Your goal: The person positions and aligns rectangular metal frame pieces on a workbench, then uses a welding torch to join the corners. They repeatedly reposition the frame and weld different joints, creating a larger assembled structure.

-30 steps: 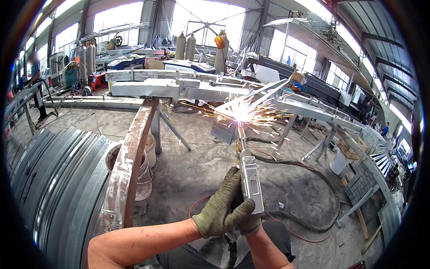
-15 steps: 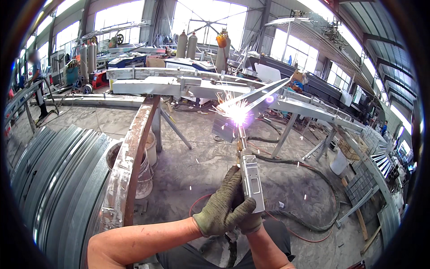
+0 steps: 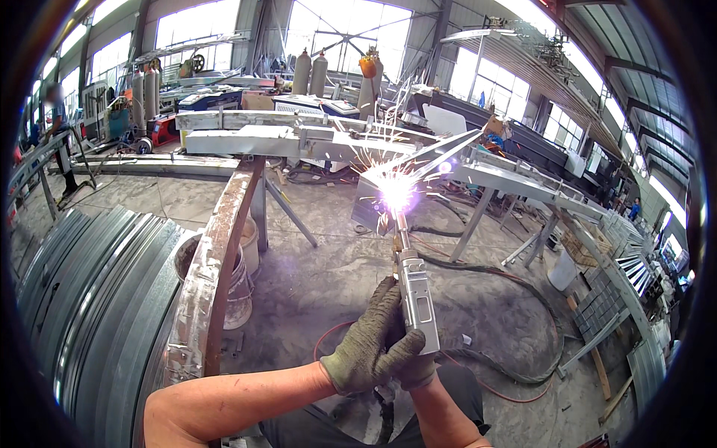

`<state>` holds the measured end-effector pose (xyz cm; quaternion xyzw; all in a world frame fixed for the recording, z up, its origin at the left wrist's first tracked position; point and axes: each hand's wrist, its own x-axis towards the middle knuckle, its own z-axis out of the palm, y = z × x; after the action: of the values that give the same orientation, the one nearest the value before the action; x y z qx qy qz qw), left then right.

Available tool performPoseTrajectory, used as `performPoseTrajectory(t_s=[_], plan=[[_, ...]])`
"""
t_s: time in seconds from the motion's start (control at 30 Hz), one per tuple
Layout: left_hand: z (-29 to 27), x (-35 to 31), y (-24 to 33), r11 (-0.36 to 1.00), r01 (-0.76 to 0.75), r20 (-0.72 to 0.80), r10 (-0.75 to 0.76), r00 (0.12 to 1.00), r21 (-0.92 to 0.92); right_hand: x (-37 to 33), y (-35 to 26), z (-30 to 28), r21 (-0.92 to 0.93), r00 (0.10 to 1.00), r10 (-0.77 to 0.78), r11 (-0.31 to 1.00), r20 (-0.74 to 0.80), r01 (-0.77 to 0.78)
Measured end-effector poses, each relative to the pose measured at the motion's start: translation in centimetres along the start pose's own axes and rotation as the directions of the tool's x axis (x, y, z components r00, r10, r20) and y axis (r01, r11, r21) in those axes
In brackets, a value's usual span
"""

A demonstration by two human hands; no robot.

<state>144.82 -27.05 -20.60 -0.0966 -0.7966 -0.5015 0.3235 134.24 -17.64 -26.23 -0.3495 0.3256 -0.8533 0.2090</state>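
Both my hands wear dark green work gloves and grip a silver handheld welding gun [image 3: 420,306]. My left hand [image 3: 362,347] wraps its left side, fingers reaching forward along the body. My right hand [image 3: 417,371] closes round the rear, partly hidden behind the left glove and the gun. A bright purple-white flare with sparks burns at the nozzle, on a metal piece made of a grey plate [image 3: 366,207] and a long pointed arm [image 3: 447,154]. Glare hides the exact spot where nozzle and metal meet. The piece lies against a long silver beam [image 3: 254,143].
A rusty, paint-spattered beam [image 3: 210,280] runs along my left, with buckets [image 3: 237,302] beside it. Stacked metal profiles [image 3: 97,280] lie at far left. A black hose [image 3: 523,287] loops over the floor at right. Gas cylinders [image 3: 301,73] stand behind; another person [image 3: 58,123] is far left.
The nozzle and flare have shifted very slightly left. Sparks now fly higher above the weld spot. The grip of both hands is the same.
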Motion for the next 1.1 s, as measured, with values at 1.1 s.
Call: performPoseTrajectory(t_s=[1.1], plan=[[0.4, -0.9, -0.6, 1.000, 0.029, -0.003, -0.029, 1.000, -0.006, -0.9, 0.6, -0.6, -0.170, 0.996, -0.068, 0.984, -0.050, 0.059]])
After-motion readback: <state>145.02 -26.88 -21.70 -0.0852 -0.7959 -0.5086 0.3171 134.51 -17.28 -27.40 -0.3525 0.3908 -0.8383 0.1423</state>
